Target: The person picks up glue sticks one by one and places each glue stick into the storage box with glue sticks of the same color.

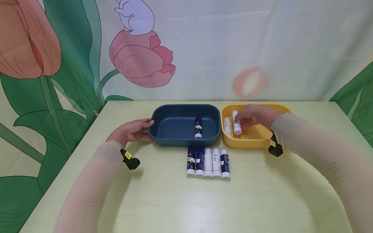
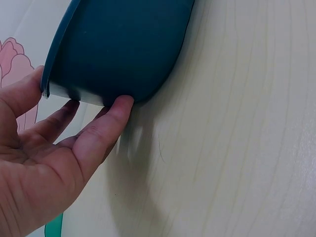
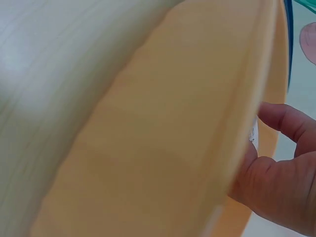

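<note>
Left hand (image 1: 135, 130), fingers extended, touches blue tray (image 1: 175, 141) rim; right hand (image 1: 253, 116) pinches white stick (image 1: 236, 125), yellow tray (image 1: 247, 142) spreading rightward.

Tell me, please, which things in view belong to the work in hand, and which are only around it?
In the work, it seems:
blue tray, left hand at its end
yellow tray
white stick in the right hand
row of five sticks

Only around:
flowered backdrop
black wrist devices

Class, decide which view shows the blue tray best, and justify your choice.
The head view: the blue tray shows its inside and nearly all its rim. The left wrist view has only part of its outside; the right wrist view, just a thin sliver.
</note>
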Demonstrator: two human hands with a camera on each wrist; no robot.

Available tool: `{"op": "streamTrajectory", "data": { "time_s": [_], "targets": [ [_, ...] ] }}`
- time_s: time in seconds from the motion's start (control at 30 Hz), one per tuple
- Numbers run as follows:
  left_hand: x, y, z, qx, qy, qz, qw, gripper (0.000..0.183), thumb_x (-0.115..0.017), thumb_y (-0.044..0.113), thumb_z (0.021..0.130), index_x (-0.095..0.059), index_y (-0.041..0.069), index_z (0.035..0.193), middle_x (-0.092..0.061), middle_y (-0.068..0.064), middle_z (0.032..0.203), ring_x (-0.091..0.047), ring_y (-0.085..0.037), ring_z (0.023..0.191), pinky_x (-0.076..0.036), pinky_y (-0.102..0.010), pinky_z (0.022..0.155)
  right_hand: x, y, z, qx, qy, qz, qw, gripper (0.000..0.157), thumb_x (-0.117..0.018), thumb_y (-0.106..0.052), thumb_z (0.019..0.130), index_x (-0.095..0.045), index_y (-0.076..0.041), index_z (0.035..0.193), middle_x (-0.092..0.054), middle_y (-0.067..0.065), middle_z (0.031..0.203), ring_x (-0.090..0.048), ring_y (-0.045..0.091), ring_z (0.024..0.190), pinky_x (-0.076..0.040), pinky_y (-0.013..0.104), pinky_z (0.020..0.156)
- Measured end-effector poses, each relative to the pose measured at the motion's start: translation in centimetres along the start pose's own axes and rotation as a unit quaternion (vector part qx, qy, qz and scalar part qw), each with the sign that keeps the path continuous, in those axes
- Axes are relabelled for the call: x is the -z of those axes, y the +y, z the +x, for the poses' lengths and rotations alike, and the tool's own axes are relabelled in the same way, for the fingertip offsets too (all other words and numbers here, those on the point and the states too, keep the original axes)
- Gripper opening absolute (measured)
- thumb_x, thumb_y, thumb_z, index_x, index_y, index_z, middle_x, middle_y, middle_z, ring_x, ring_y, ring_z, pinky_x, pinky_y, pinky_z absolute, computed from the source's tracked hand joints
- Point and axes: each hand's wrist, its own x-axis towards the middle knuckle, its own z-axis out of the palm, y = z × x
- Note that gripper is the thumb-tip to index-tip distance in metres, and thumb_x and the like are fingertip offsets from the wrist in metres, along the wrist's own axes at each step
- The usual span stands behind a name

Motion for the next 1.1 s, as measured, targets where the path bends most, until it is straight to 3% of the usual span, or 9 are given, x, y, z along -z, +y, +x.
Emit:
{"op": "streamTrajectory", "data": {
  "time_s": [0.2,0.4,0.7,1.1],
  "targets": [
    [0.1,-0.1,0.1,0.002,0.001,0.000,1.0000,0.066,-0.038,0.030,0.111,-0.006,0.016,0.167,-0.042,-0.009,0.144,-0.051,-0.019,0.114,-0.037,-0.050,0.120,-0.5,0.2,0.3,-0.018,0.010,-0.026,0.999,0.054,-0.062,-0.008,0.100,-0.038,0.012,0.144,-0.054,0.015,0.114,-0.061,0.015,0.078,-0.062,0.022,0.073],
    [0.2,-0.1,0.3,0.007,0.007,-0.007,0.9999,0.065,-0.038,0.029,0.111,-0.006,0.017,0.167,-0.038,-0.012,0.151,-0.050,-0.021,0.116,-0.039,-0.050,0.118,-0.8,0.4,0.5,-0.024,0.021,-0.045,0.998,0.055,-0.064,-0.010,0.100,-0.040,0.010,0.144,-0.052,0.017,0.122,-0.058,0.020,0.092,-0.062,0.024,0.081],
    [0.1,0.0,0.2,0.006,0.011,-0.007,0.9999,0.064,-0.038,0.029,0.111,-0.008,0.017,0.167,-0.036,-0.013,0.153,-0.050,-0.022,0.117,-0.038,-0.051,0.120,-1.5,0.4,0.6,-0.016,0.040,-0.062,0.997,0.054,-0.066,-0.009,0.099,-0.042,0.010,0.144,-0.050,0.018,0.125,-0.056,0.026,0.106,-0.054,0.036,0.109],
    [0.1,-0.1,0.1,-0.003,0.001,0.001,1.0000,0.064,-0.037,0.029,0.112,-0.007,0.015,0.166,-0.042,-0.009,0.144,-0.052,-0.019,0.115,-0.038,-0.050,0.118,-1.4,0.1,-0.1,-0.004,0.028,-0.093,0.995,0.050,-0.057,-0.014,0.104,-0.042,0.010,0.145,-0.052,0.021,0.131,-0.059,0.025,0.106,-0.055,0.034,0.107]
  ]
}}
